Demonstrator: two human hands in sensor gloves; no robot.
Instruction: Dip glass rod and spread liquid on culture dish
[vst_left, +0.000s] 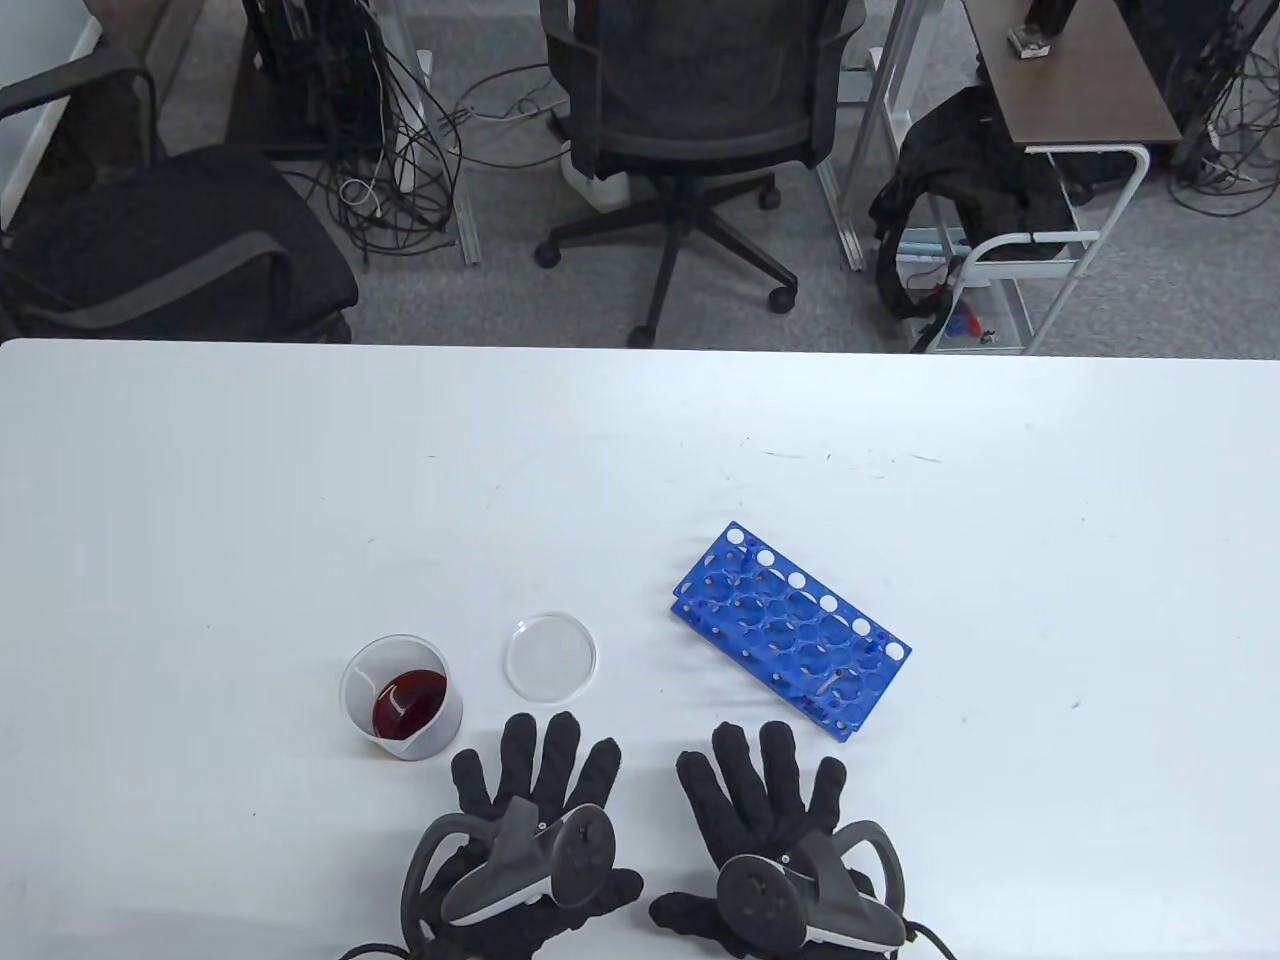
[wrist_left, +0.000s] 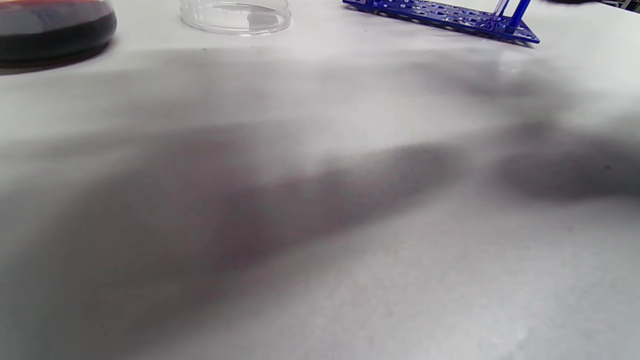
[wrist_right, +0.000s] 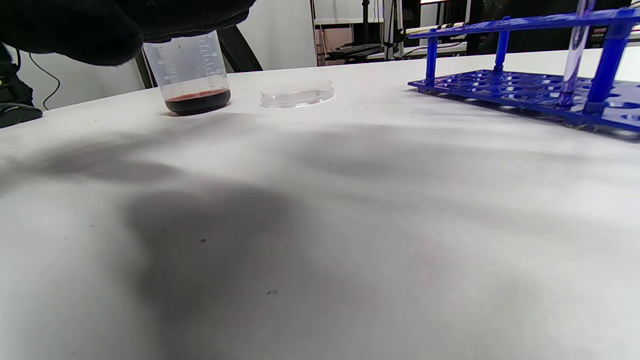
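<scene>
Both gloved hands, left hand (vst_left: 530, 830) and right hand (vst_left: 770, 840), lie flat on the counter (vst_left: 1000, 560) with fingers (vst_left: 560, 750) spread wide, holding nothing, the culture dish (vst_left: 551, 655) just beyond the left fingertips.

Beaker (vst_left: 402, 697) left of culture dish (vst_left: 551, 656), rack (vst_left: 790, 630) right, on table (vst_left: 640, 470)

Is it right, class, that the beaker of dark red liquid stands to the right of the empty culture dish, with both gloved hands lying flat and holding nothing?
Not quite. The beaker stands to the left of the culture dish, as the table view shows. The rest holds: the left hand and right hand lie flat, holding nothing.
</scene>
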